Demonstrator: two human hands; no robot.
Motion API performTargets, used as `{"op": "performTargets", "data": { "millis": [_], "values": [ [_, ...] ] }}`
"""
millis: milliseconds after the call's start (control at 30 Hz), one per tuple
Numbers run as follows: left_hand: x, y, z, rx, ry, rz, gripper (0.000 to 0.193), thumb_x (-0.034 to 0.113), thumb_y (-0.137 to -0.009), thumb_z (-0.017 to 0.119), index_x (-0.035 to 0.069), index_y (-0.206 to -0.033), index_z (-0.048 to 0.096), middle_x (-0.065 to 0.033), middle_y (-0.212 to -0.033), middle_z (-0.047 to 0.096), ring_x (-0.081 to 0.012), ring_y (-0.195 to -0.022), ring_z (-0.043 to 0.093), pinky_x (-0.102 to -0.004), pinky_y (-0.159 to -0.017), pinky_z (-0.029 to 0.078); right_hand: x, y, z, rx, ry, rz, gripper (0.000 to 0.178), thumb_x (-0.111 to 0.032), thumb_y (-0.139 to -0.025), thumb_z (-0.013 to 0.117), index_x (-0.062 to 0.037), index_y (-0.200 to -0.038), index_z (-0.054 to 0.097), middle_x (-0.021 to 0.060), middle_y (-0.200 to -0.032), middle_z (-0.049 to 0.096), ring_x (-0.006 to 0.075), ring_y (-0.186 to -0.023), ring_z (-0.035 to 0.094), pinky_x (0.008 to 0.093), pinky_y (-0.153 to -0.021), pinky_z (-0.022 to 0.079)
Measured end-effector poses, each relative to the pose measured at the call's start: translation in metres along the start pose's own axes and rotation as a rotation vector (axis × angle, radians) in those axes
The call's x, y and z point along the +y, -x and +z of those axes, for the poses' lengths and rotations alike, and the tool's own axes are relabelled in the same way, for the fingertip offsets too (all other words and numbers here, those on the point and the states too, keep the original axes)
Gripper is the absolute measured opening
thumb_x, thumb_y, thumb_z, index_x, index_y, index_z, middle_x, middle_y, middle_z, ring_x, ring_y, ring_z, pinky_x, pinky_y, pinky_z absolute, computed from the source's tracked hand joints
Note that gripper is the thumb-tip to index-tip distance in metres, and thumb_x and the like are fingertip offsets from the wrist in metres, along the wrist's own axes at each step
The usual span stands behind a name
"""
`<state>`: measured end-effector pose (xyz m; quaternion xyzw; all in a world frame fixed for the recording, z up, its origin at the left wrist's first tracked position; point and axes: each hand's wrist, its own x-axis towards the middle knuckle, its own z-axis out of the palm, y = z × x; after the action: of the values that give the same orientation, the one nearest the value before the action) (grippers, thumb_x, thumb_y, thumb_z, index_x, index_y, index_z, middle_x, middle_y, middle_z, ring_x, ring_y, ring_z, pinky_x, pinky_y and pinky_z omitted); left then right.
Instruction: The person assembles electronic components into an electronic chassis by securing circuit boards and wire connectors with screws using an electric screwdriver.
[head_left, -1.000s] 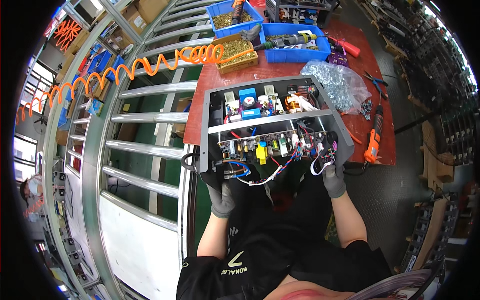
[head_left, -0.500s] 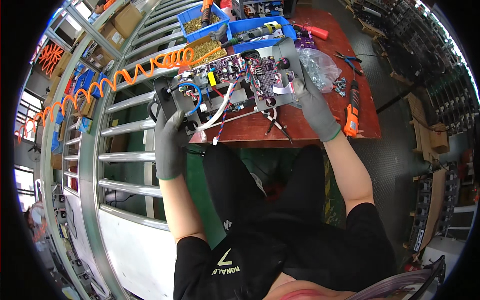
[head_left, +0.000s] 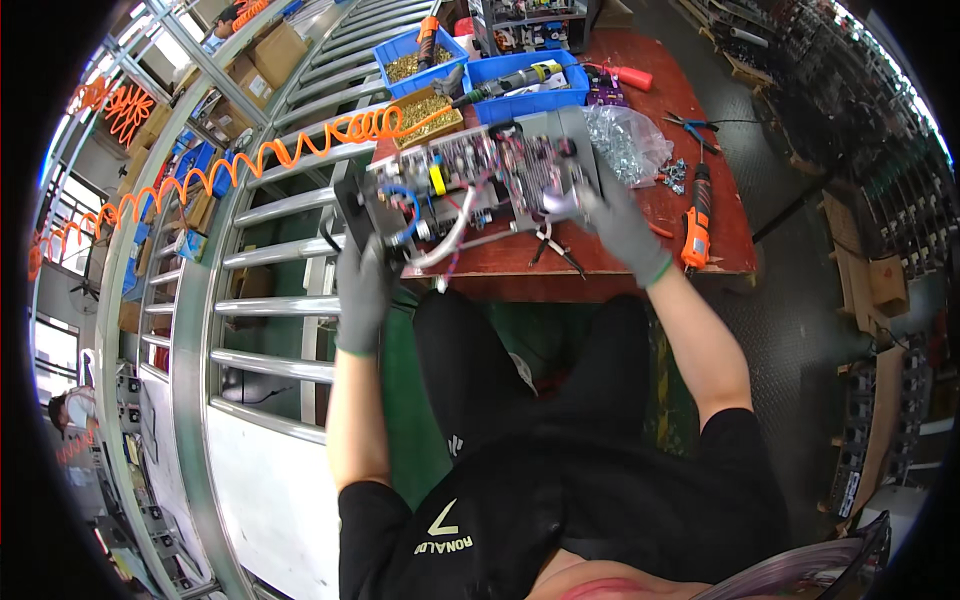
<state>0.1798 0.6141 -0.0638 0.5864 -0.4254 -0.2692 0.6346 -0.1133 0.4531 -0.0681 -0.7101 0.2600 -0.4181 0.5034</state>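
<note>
Between my two grey-gloved hands is a metal chassis with circuit boards (head_left: 487,190), blurred by motion. It carries a blue wire loop, a yellow component and a bundle of white and coloured wires that hangs over its near side. My left hand (head_left: 366,295) is closed on the chassis's left end, with the thumb on the near corner. My right hand (head_left: 622,228) grips the right end, next to a white ribbon cable. The chassis is tilted, its right end farther from me, over the near part of the red table (head_left: 640,275).
Blue bins (head_left: 530,100) with tools and brass screws stand at the back, beside a cardboard tray of screws (head_left: 428,118). A bag of screws (head_left: 628,145), pliers (head_left: 692,126) and an orange electric screwdriver (head_left: 698,225) lie right. Rollers (head_left: 275,306) and an orange coiled hose (head_left: 290,155) are left.
Both hands have shifted the chassis slightly right and nearer to me, keeping their hold at its ends. The view has moved a little too.
</note>
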Motion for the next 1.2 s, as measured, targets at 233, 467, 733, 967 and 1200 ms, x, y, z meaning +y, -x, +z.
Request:
{"op": "performTargets", "data": {
  "millis": [233,467,733,967,1200],
  "values": [
    [-0.075,0.055,0.012,0.013,0.037,0.334,0.045,0.013,-0.099,0.042,-0.005,-0.140,0.039,-0.0148,-0.133,0.051,-0.0211,-0.116,0.053,-0.0341,-0.100,0.042,0.061,0.065,0.004,0.122,0.231,-0.271,0.059,-0.020,-0.098,0.048,0.0037,-0.148,0.027,0.0208,-0.138,0.049,0.0298,-0.125,0.051,0.0372,-0.104,0.039],
    [-0.113,0.045,-0.002,-0.064,-0.370,0.438,0.049,0.020,-0.098,0.044,-0.007,-0.139,0.035,-0.0173,-0.123,0.054,-0.0263,-0.111,0.054,-0.0382,-0.097,0.042,0.092,0.083,0.003,0.105,0.084,-0.047,0.058,-0.017,-0.097,0.048,0.0044,-0.147,0.027,0.0182,-0.140,0.046,0.0269,-0.128,0.048,0.0358,-0.106,0.037],
    [-0.127,0.061,0.006,-0.040,-0.311,0.378,0.053,0.027,-0.094,0.050,-0.005,-0.136,0.042,-0.0226,-0.124,0.055,-0.0351,-0.108,0.058,-0.0429,-0.096,0.043,0.075,0.089,-0.002,0.044,0.216,-0.008,0.059,-0.011,-0.095,0.051,0.0048,-0.147,0.028,0.0179,-0.142,0.045,0.0262,-0.129,0.047,0.0353,-0.107,0.036],
    [-0.117,0.066,0.004,-0.078,0.040,0.105,0.047,0.023,-0.092,0.062,-0.008,-0.126,0.054,-0.0126,-0.115,0.062,-0.0214,-0.104,0.059,-0.0353,-0.091,0.047,-0.023,0.080,-0.111,0.674,0.275,0.366,0.041,-0.029,-0.092,0.060,-0.0047,-0.124,0.059,0.0096,-0.093,0.066,0.0184,-0.088,0.064,0.0376,-0.083,0.052],
    [-0.108,0.104,0.031,0.477,-0.069,0.263,0.060,0.037,-0.099,0.039,-0.007,-0.139,0.034,-0.0219,-0.135,0.043,-0.0303,-0.123,0.045,-0.0436,-0.104,0.036,0.032,0.029,-0.136,0.274,1.157,0.721,0.076,-0.041,-0.082,0.065,-0.0174,-0.147,0.033,0.0237,-0.121,0.056,0.0407,-0.107,0.060,0.0432,-0.093,0.048]
  ]
}}
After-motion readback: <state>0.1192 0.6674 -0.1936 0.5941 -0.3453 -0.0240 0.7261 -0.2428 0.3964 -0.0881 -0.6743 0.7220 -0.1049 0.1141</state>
